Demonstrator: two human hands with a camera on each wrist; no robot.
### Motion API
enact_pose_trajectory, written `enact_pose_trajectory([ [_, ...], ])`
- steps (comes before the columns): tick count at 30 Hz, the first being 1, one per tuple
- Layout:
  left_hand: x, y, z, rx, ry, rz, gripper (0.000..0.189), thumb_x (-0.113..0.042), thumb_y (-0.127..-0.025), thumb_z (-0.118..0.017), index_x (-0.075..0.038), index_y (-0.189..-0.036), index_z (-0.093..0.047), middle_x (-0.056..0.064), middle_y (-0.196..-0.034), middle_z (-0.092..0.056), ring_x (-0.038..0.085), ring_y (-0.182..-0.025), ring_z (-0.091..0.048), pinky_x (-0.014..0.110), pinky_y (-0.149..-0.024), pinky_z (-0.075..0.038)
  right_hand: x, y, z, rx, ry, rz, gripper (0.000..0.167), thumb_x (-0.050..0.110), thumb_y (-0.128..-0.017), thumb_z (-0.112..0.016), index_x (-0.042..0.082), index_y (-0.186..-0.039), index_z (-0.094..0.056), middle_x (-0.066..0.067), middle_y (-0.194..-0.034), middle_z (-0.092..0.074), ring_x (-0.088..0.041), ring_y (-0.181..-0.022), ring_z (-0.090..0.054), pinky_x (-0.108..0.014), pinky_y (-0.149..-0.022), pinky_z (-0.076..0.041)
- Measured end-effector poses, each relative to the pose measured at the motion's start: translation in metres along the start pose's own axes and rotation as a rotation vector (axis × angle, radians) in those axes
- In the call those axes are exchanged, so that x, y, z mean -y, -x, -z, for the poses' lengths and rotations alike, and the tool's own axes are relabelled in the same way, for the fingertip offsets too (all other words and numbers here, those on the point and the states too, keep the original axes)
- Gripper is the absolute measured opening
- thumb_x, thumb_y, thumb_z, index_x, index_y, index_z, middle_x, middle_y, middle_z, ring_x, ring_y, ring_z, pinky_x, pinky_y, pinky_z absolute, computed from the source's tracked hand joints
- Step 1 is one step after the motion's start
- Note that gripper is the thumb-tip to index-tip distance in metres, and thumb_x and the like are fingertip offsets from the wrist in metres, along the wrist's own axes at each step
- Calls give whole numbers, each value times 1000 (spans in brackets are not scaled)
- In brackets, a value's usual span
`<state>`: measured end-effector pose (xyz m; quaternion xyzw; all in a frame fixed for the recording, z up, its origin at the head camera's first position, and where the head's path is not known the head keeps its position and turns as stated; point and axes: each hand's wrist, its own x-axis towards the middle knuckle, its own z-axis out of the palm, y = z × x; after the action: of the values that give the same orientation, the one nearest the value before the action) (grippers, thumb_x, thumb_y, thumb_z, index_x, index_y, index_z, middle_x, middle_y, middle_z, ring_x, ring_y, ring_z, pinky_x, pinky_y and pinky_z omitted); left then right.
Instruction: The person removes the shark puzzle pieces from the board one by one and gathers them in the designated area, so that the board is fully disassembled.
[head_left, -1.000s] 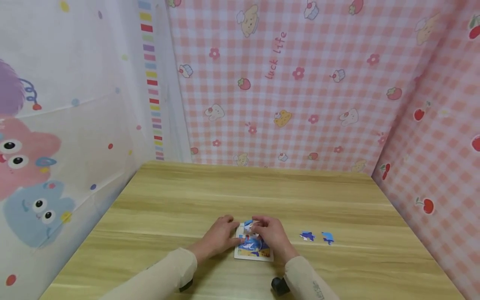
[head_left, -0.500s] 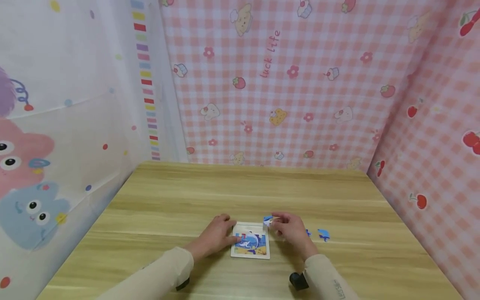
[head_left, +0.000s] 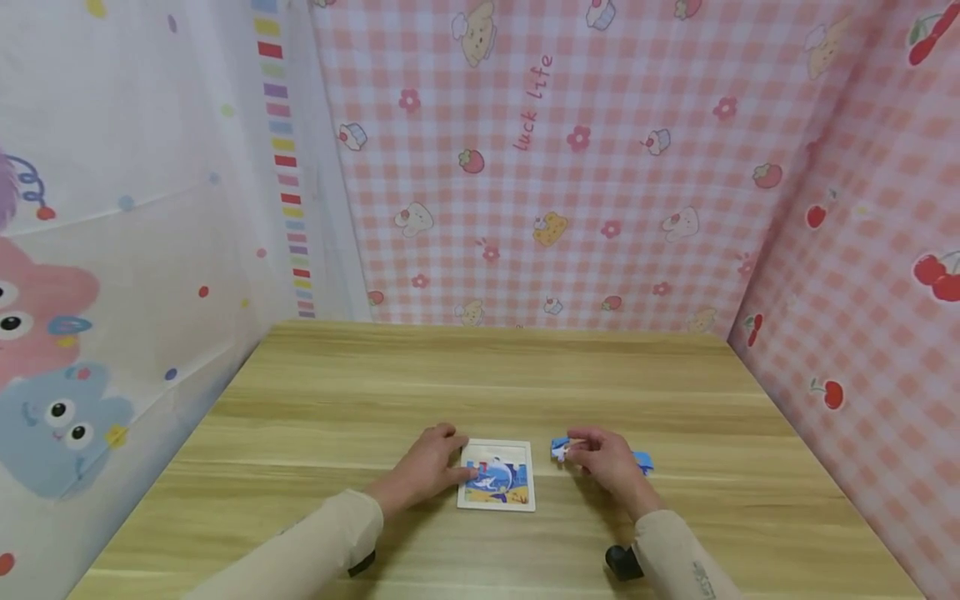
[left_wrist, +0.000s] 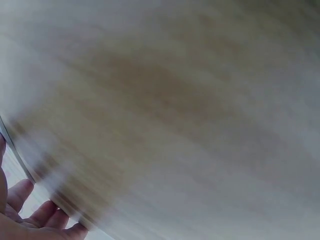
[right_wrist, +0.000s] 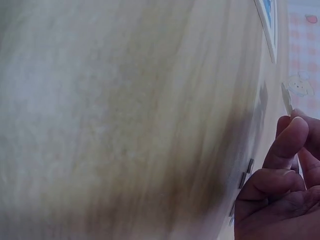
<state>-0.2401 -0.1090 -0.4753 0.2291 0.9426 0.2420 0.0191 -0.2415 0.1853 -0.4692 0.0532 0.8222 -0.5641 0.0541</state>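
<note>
A square jigsaw puzzle tray [head_left: 497, 507] with a white rim lies on the table, its lower part filled with a dolphin and sea picture. A bare strip runs along its far side. My left hand [head_left: 423, 467] holds the tray at its left edge, thumb over the picture and fingers by the far left corner. To the right of the tray, my right hand [head_left: 611, 467] pinches a blue and white puzzle piece [head_left: 559, 449] between thumb and fingertips. That piece shows edge-on in the right wrist view. A loose blue puzzle piece [head_left: 642, 462] is partly hidden behind the right hand.
The wood-grain table [head_left: 420, 367] ends at a pink checked cloth [head_left: 585, 183] at the back. Another checked cloth hangs at the right, and a white cartoon cloth [head_left: 165, 250] hangs at the left. Black wrist devices [head_left: 624, 562] sit under both sleeves.
My right hand has lifted the blue and white puzzle piece off the tray's far side and carried it right, baring that strip. The left hand has stayed at the tray.
</note>
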Motion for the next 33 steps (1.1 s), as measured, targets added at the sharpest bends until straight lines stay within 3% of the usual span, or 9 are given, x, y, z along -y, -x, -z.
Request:
enact_pose_trajectory([
  [12, -1, 1, 2, 12, 5, 0, 60, -35, -90, -74, 6, -131, -58, 29, -137, -49, 44, -127, -47, 53, -106, -39, -5, 1, -4, 28, 135, 11, 28, -2, -89, -67, -4, -117, -66, -9, -87, -68, -17, -68, -58, -30, -61, -52],
  [20, 0, 1, 1, 14, 2, 2, 60, -36, -90, -73, 6, -132, -58, 29, -138, -48, 45, -128, -46, 54, -107, -38, -5, 0, -2, 27, 206, -12, 30, -2, -89, -67, -1, -120, -66, -6, -92, -67, -17, -71, -59, -29, -63, -51],
  [33, 0, 0, 2, 12, -8, 14, 59, -35, -91, -73, 4, -132, -58, 28, -137, -49, 44, -128, -47, 53, -107, -38, 7, 1, -7, 46, 181, -17, 28, 4, -94, -63, 1, -121, -66, -8, -99, -66, -19, -74, -59, -30, -66, -52],
])
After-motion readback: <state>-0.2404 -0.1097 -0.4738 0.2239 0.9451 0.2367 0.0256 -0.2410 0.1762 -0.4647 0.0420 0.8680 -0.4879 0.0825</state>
